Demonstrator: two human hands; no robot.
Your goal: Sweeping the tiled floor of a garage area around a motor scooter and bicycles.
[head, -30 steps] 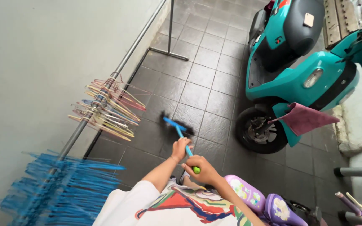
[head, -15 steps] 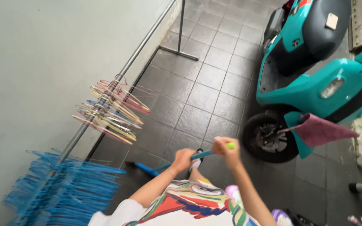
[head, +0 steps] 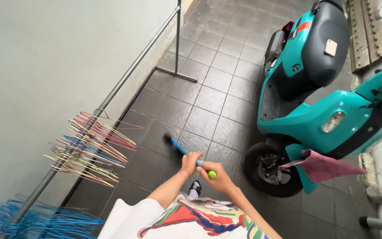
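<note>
Fingers of both hands, left and right, grip the broom; dark floor looks clean, sweeping apparently underway.

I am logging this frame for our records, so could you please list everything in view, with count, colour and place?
broom: one, blue handle with a green end cap, dark head on the floor tiles at centre
scooter: one, teal with a black seat, right
cloth: one, pink, draped on the scooter's front
rail: one, grey metal, along the left wall
mixed hangers: a bunch, many colours, on the rail
blue hangers: a bunch, bottom left
floor tiles: many, dark grey
left hand: on the handle, lower grip
right hand: at the green end
</note>
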